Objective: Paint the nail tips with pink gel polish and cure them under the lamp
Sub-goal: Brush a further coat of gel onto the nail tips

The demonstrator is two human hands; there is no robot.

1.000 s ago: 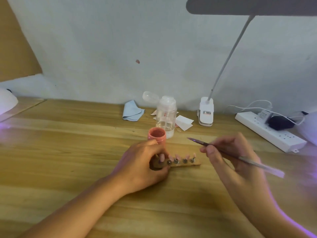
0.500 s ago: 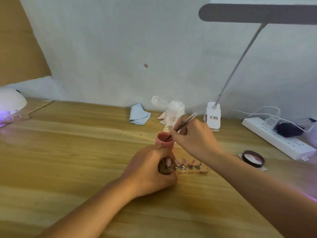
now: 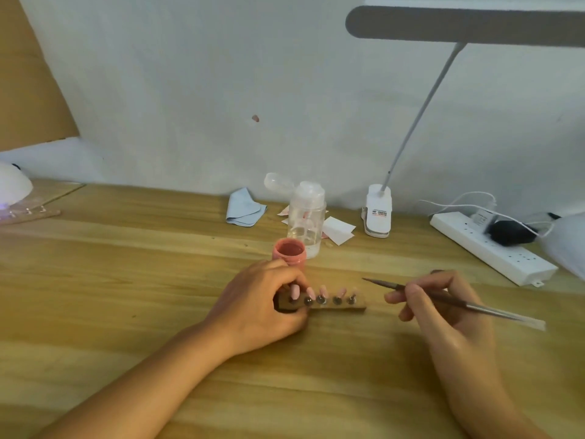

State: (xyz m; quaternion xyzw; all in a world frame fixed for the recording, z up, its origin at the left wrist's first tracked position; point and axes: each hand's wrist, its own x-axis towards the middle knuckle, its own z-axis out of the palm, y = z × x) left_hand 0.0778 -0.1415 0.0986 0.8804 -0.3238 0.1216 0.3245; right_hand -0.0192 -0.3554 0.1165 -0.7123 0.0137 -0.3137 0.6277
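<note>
Head view gives us a pale wooden table [image 3: 126,280] pushed against a white wall [image 3: 221,74], with a brown cardboard sheet [image 3: 28,74] leaning in the upper left corner. Along the back edge we see a folded blue cloth [image 3: 245,207], a clear pump bottle [image 3: 306,217] with its cap flipped open, a few white paper pieces [image 3: 338,229], and a white desk lamp [image 3: 378,210] on a clip base, its long flat head overhead. To the right lies a white power strip [image 3: 487,248] with a dark plug and a white cable in it. At the far left edge a white curing lamp [image 3: 12,185] throws a violet glow, and just beside it rests a second strip [image 3: 31,213]; we cannot tell what it carries.

Near the middle lies a wooden holder [image 3: 342,307], with five pink nail tips [image 3: 323,291] standing in a row along it. Our left hand [image 3: 259,305] has its fingers curled round the holder's left end, pressing it to the table. An open pink gel pot [image 3: 289,251] stands just behind that hand, in front of the bottle. Our right hand [image 3: 443,315] pinches a thin brush [image 3: 443,297] between thumb and fingers, like a pen. The brush tip points left toward the holder but hangs apart from its right end, touching no nail tip.
</note>
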